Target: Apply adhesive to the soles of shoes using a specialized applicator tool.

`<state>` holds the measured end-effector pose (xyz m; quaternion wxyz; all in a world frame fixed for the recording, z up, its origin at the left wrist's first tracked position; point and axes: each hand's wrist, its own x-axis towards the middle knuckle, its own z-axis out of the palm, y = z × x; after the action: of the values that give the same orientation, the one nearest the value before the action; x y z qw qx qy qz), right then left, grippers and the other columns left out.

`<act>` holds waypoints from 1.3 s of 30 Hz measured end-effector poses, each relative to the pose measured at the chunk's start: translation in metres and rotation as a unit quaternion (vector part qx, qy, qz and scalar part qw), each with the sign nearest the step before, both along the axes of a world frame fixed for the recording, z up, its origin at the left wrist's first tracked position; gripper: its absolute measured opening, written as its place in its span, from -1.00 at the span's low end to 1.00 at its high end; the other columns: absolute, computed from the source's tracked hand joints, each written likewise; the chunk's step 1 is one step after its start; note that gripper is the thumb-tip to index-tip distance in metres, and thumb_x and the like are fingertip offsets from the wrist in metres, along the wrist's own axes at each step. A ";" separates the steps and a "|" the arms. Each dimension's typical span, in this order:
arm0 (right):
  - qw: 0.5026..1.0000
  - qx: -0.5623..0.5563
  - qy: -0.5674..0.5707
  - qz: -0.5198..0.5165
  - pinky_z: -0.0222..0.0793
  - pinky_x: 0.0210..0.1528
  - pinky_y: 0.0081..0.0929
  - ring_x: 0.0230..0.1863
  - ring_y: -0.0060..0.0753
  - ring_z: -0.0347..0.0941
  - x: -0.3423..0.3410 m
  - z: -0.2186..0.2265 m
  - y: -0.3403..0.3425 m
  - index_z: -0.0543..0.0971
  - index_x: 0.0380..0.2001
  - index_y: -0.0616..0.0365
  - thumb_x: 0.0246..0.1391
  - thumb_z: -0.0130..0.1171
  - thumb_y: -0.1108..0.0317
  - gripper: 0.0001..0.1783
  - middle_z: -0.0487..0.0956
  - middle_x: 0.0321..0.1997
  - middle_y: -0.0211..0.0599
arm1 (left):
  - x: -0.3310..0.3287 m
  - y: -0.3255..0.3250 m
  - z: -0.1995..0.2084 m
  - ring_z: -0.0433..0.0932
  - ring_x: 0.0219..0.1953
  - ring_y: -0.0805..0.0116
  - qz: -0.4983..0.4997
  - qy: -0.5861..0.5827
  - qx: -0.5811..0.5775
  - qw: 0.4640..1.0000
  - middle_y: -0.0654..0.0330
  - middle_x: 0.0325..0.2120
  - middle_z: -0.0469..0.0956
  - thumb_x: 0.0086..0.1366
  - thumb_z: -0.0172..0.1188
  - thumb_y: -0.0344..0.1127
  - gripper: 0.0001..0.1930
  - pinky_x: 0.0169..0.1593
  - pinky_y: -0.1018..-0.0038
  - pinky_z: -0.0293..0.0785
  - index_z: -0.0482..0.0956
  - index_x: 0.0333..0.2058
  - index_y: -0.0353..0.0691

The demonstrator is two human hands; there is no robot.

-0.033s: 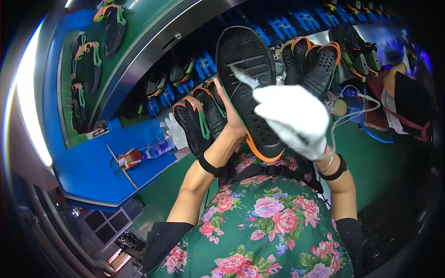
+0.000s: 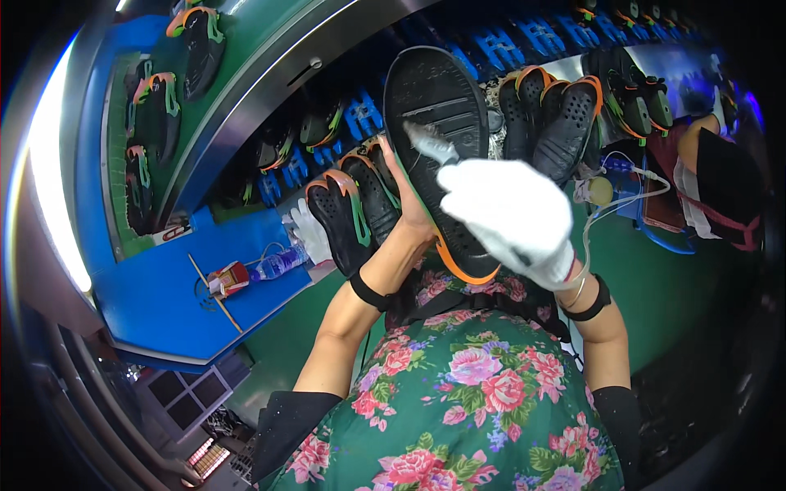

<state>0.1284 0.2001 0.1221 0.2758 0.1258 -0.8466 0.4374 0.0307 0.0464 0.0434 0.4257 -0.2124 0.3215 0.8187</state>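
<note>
My bare left hand (image 2: 412, 204) grips a black clog-like shoe (image 2: 434, 86) along its left side, the grooved sole turned up toward me. An orange strip edges the shoe's near end, where small holes dot the black surface. In a white glove, my right hand (image 2: 512, 217) is closed around a small brush-like tool (image 2: 430, 144). Its pale, greyish tip lies at the grooves mid-sole; the glove hides the handle. Just left of my left forearm stands a black clog (image 2: 334, 217) with orange and green trim.
Several black clogs (image 2: 565, 131) stand beyond my right hand. Blue racks (image 2: 499, 49) line the back. A blue table (image 2: 164, 303) at left bears a bottle (image 2: 281, 263), a white glove (image 2: 309, 231) and a thin stick (image 2: 214, 292). A pale cable (image 2: 594, 219) hangs at right.
My right hand has shifted slightly left, and the tool's tip has slid a little left and nearer across the sole. The left hand and shoe have barely moved.
</note>
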 end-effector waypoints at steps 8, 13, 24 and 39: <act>0.993 -0.107 0.000 0.056 0.53 0.14 -0.28 0.04 -0.18 0.66 0.002 -0.012 0.006 0.72 0.01 0.11 0.16 0.29 0.45 -0.67 0.72 0.05 -0.17 | -0.011 -0.004 -0.001 0.65 -0.06 0.01 -0.030 0.098 0.143 0.984 -0.12 -0.01 0.59 0.15 -0.42 0.80 0.21 0.07 0.11 0.61 0.37 0.27 -0.28; 0.995 -0.088 -0.019 0.040 0.50 0.16 -0.26 0.05 -0.22 0.66 0.013 -0.027 -0.018 0.76 -0.03 0.02 0.05 0.37 0.51 -0.63 0.74 0.02 -0.30 | -0.010 -0.002 0.000 0.67 -0.20 0.00 -0.098 0.051 0.211 0.971 -0.15 -0.15 0.60 -0.01 -0.44 0.90 0.33 -0.09 0.12 0.66 0.42 0.18 -0.35; 0.994 -0.078 0.003 0.082 0.60 0.00 -0.34 -0.07 -0.24 0.70 0.013 -0.012 -0.013 0.75 -0.12 0.14 0.00 0.42 0.53 -0.68 0.76 -0.08 -0.22 | -0.030 -0.002 0.002 0.57 -0.14 0.12 -0.142 0.157 0.261 0.942 -0.04 -0.26 0.60 -0.02 -0.15 0.87 0.26 -0.04 0.22 0.56 0.46 0.06 -0.42; 0.997 -0.062 -0.012 0.033 0.61 -0.08 -0.33 -0.05 -0.20 0.70 0.024 -0.022 -0.019 0.76 -0.10 0.05 -0.03 0.41 0.52 -0.65 0.76 -0.06 -0.26 | -0.050 0.000 0.010 0.66 -0.23 -0.03 -0.061 0.179 0.254 0.949 -0.14 -0.17 0.58 -0.15 -0.33 0.95 0.39 -0.15 0.06 0.66 0.40 0.19 -0.35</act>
<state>0.1526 0.1816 0.1006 0.2584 0.1314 -0.8161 0.4999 -0.0195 0.0465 0.0537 0.4507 0.0726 0.1863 0.8700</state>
